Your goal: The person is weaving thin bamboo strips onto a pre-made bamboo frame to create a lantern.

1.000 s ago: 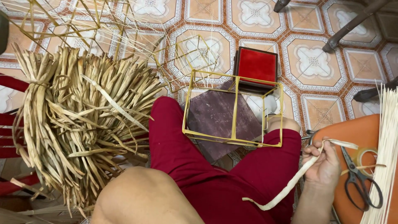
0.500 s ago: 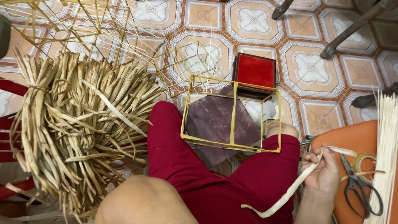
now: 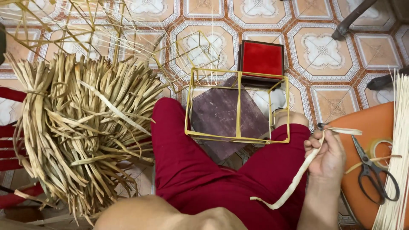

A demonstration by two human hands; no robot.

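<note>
My right hand [image 3: 327, 156] is closed on a long pale flat strip [image 3: 298, 179]. The strip runs from above my fingers down across my red shorts [image 3: 204, 179] and curls at its loose end. A yellow stick frame [image 3: 238, 106] shaped like a box rests against my knees, just left of that hand, over a dark purple board [image 3: 217, 115]. My left hand is out of view; only bare skin shows at the bottom edge.
A big bundle of dried leaf strips [image 3: 85, 132] lies to the left. A red square box [image 3: 262, 57] sits behind the frame. On the orange stool [image 3: 375, 123] lie black scissors [image 3: 375, 172] and a tape roll [image 3: 382, 149]. Thin pale sticks [image 3: 400, 162] line the right edge.
My right hand has lifted slightly with the strip still in it. The view has shifted a little; nothing else moved.
</note>
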